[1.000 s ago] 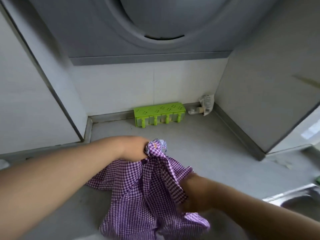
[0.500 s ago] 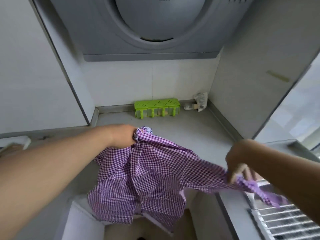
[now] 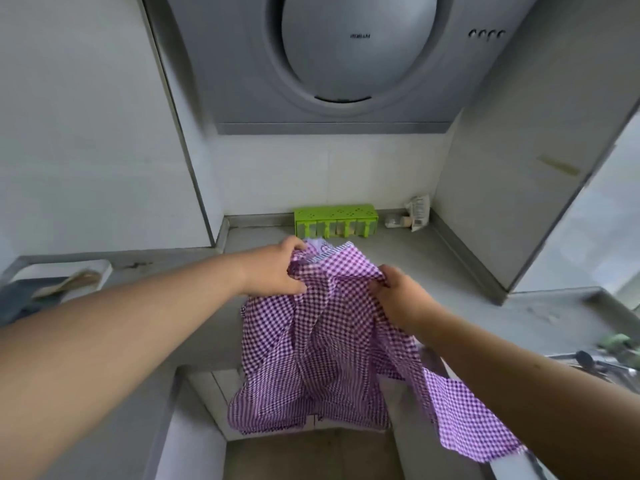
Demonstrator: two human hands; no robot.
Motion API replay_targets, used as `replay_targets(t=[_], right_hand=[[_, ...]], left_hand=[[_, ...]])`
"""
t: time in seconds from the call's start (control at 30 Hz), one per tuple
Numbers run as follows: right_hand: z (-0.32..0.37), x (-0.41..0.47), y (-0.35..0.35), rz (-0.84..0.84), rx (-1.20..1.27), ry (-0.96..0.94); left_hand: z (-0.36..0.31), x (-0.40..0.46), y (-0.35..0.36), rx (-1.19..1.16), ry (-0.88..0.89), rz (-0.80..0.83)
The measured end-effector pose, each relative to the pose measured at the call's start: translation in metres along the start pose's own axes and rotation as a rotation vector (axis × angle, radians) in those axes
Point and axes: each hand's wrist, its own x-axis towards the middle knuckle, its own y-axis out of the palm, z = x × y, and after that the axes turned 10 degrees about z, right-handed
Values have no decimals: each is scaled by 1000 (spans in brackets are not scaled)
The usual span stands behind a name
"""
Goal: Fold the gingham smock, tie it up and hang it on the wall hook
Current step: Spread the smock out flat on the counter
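The purple-and-white gingham smock (image 3: pixel 322 344) hangs in front of me, above the front edge of the grey counter (image 3: pixel 408 265). My left hand (image 3: pixel 277 268) grips its top edge on the left side, near the collar. My right hand (image 3: pixel 398 296) holds the top edge on the right side, a little apart from the left hand. The cloth drops in loose folds below both hands, and one strip or sleeve (image 3: pixel 467 420) trails down to the lower right under my right forearm. No wall hook is visible.
A green plastic rack (image 3: pixel 335 220) stands at the back of the counter, with a crumpled packet (image 3: pixel 415 211) in the right corner. A grey range hood (image 3: pixel 346 64) hangs overhead. A white tray (image 3: pixel 59 278) sits at left; a sink area with utensils (image 3: pixel 595 362) lies at right.
My right hand has come in from the far right and taken the smock's top edge close to my left hand. The smock has been lifted and hangs straighter.
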Motion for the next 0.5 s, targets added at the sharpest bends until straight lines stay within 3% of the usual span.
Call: replay_targets(t=[0.17,0.3,0.37,0.5], right_hand=[[-2,-5,-8,0,-34,99],[-9,-12,-4,118,-496,109],[-13,-16,-3,131,-613,126],[-12,-22,-2,-241,-363,62]], left_hand=[[54,-11,8,-98,-253,-78],[98,-26,9,62,-236,72],[110,-33,9,63,-187,65],[115,-49,15,-12,-83,-89]])
